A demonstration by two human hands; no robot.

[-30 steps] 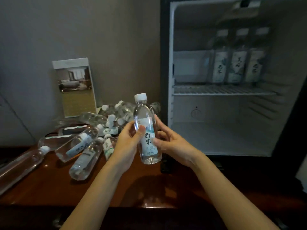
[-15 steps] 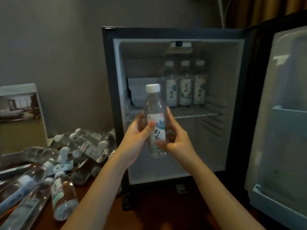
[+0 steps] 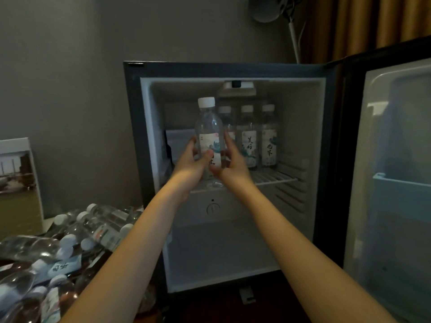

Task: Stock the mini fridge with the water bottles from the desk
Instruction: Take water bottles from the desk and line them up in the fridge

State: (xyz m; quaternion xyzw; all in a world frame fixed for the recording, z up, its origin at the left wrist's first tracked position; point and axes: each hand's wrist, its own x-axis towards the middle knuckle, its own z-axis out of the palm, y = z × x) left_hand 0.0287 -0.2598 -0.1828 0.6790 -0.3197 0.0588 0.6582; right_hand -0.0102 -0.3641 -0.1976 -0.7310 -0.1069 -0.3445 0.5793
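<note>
- A dim room with a grey wall and ochre curtains at the upper right; a mini fridge (image 3: pixel 233 73) stands on a dark wooden desk (image 3: pixel 210 308), its door (image 3: pixel 396 159) swung wide to the right.
- Inside, a wire shelf (image 3: pixel 275 178) crosses the upper half, and three labelled bottles (image 3: pixel 249 138) stand upright in a row toward its back right.
- The left hand (image 3: pixel 189 166) and right hand (image 3: pixel 233 164) both have their fingers curled closed around the lower half of one water bottle (image 3: pixel 208 136), thumb of the left across the label; it is upright, cap on top, at the front left of the shelf, its base apparently at or just above the wires.
- Many more loose bottles (image 3: pixel 70 248) lie heaped on the desk's left edge, beside a standing card (image 3: pixel 16 183).
- To finish this step well, I judge: lower the bottle until its base sits flat across the wires, slide it back level with the row just beside the leftmost standing one, and release one hand first so it cannot tip.
- Leaving the front of the shelf free keeps room for a second row.
</note>
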